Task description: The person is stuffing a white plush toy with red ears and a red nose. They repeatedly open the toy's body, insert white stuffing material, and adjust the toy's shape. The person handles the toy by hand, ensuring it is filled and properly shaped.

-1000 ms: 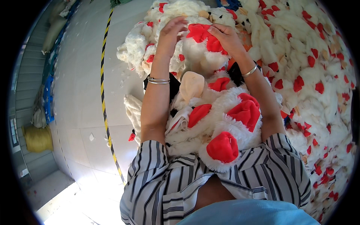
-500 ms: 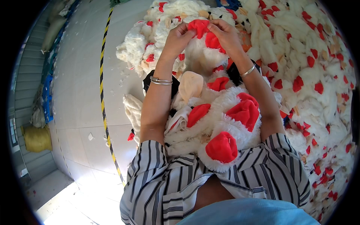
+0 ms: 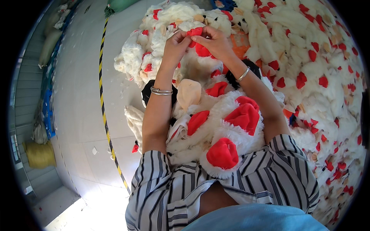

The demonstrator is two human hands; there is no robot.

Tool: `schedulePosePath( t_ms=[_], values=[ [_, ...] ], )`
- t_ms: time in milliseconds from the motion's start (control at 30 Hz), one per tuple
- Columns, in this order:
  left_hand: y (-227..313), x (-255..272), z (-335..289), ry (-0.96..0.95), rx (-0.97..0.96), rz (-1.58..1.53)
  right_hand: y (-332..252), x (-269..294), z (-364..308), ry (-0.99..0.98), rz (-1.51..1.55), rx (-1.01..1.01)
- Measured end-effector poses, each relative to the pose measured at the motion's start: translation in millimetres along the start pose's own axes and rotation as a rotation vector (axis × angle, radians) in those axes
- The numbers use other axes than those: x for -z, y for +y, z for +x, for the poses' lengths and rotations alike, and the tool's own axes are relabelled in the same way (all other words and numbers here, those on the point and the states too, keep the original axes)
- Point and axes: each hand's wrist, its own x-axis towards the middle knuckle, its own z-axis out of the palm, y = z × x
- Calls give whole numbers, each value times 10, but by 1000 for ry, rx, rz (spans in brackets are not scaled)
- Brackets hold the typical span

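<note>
Out at arm's length, my left hand (image 3: 177,44) and my right hand (image 3: 214,43) pinch a small red fabric piece (image 3: 194,32) between fingertips. It seems to belong to a white plush skin, with another red patch (image 3: 202,50) just below the right fingers. Both hands are closed and nearly touching. Across my lap, between the forearms, lie fluffy white plush skins (image 3: 216,127) with red patches and a beige oval flap (image 3: 189,94). A rounded red piece (image 3: 222,153) rests closest to my body.
A heap of white plush skins (image 3: 131,57) lies beyond my hands. A larger pile (image 3: 308,104) with red and beige pieces fills the right side. On the left, black-and-yellow tape (image 3: 103,96) crosses the grey floor (image 3: 79,115). A yellow bundle (image 3: 39,154) sits by the wall.
My hands have drawn closer together on the red fabric, which looks more bunched between the fingertips. The whole view has shifted slightly.
</note>
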Motion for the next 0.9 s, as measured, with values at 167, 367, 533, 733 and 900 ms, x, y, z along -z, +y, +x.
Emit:
schedulePosePath(
  t_ms=[167, 367, 533, 733, 900],
  values=[
    [-68, 67, 27, 51, -28, 38, 44, -22, 5, -16, 19, -20],
    [41, -43, -17, 29, -65, -66, 85, -48, 14, 29, 129, 5],
    [36, 30, -38, -54, 28, 31, 33, -10, 19, -28, 139, -18],
    [-17, 63, -21, -63, 22, -17, -43, 81, 19, -141, 96, -19],
    [30, 82, -35, -132, -14, 14, -59, 127, 19, -213, 58, -50]
  ],
)
